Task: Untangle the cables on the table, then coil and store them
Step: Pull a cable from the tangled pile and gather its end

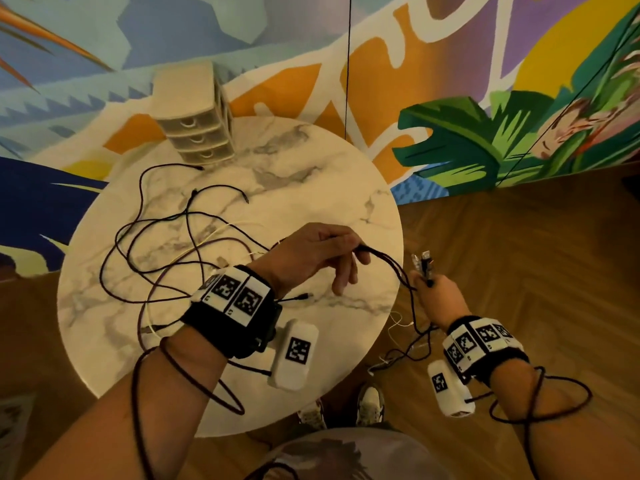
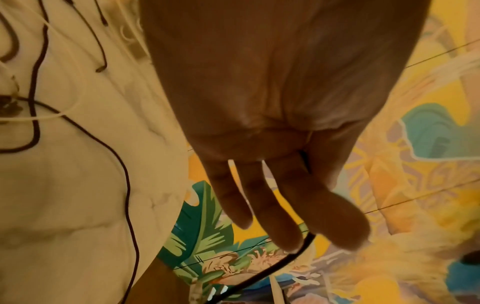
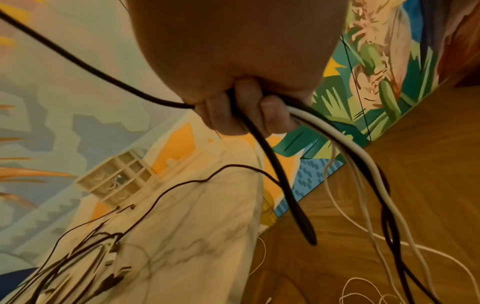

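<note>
Our left hand (image 1: 313,252) pinches a dark cable (image 1: 391,268) between thumb and forefinger; the other fingers (image 2: 262,197) hang straight and a little spread. Our right hand (image 1: 440,294) is closed in a fist around a bundle (image 3: 275,164) of black and white cables, with the plugs (image 1: 423,263) standing up above the fist. The pinched cable runs across to this fist.

More thin dark and white cables (image 1: 166,237) lie tangled on the round marble table (image 1: 311,174). Only the head view shows a drawer box (image 1: 194,109) at the far edge. Only the right wrist view shows white cables (image 3: 363,242) hanging to the wooden floor (image 3: 428,164). The wristbands (image 1: 235,296) carry square black-and-white codes; we can read no words.
</note>
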Motion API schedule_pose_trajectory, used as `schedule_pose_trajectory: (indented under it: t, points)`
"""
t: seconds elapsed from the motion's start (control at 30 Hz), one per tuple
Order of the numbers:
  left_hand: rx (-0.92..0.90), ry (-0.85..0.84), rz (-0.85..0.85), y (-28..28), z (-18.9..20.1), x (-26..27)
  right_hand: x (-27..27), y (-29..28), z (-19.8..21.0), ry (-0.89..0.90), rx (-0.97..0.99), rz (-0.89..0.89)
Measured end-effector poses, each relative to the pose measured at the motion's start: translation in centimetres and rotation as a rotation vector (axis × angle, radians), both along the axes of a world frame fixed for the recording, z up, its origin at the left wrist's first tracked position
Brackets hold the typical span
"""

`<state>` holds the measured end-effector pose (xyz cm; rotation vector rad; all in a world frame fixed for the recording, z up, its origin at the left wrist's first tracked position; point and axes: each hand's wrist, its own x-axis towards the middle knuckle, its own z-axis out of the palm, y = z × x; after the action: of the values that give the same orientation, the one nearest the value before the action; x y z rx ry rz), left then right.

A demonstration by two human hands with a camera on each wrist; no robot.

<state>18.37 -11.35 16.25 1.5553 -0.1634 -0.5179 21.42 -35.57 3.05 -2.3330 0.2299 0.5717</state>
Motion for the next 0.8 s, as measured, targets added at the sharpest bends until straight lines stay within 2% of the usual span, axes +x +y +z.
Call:
schedule_pose_trajectory:
  t: [0.07, 0.1, 0.23, 0.37, 0.4, 0.43, 0.5, 0.6, 0.7, 0.8]
  points:
    - [-0.024, 0.012, 0.086, -0.3, -0.4, 0.4, 0.0, -0.3, -0.1, 0.051, 0.083, -0.043]
    - [-0.044, 0.031, 0.145, 0.1, -0.5, 0.5, 0.0, -0.7, -0.2, 0.074, 0.19, -0.11]
    - [-0.128, 0.156, 0.362, 2.0, -2.7, 0.1, 0.5, -2.4, 1.6, 0.101, 0.658, -0.483]
    - [-0.109, 0.254, 0.414, 2.0, -6.2, -1.0, 2.0, -3.1, 3.1, 0.095, 1.039, -0.565]
    - [-0.102, 0.268, 0.422, 1.8, -6.4, -1.0, 2.3, -3.0, 3.3, 0.066, 1.085, -0.571]
    - [-0.084, 0.254, 0.422, 1.6, -6.4, -0.8, 2.5, -3.0, 3.2, 0.036, 1.07, -0.589]
    - [-0.009, 0.173, 0.407, 1.7, -5.1, 0.1, 2.7, -3.3, 2.9, -0.036, 0.883, -0.574]
    - [0.125, 0.025, 0.37, 2.1, -2.4, 1.5, 2.0, -4.0, 2.6, -0.163, 0.59, -0.359]
    - [0.202, -0.097, 0.327, 0.7, -0.3, 1.8, 1.2, -2.9, 3.9, -0.371, 0.581, -0.318]
    - [0.264, -0.163, 0.203, -2.1, 0.8, 1.5, 0.8, 0.2, 6.6, -0.421, 0.641, -0.162]
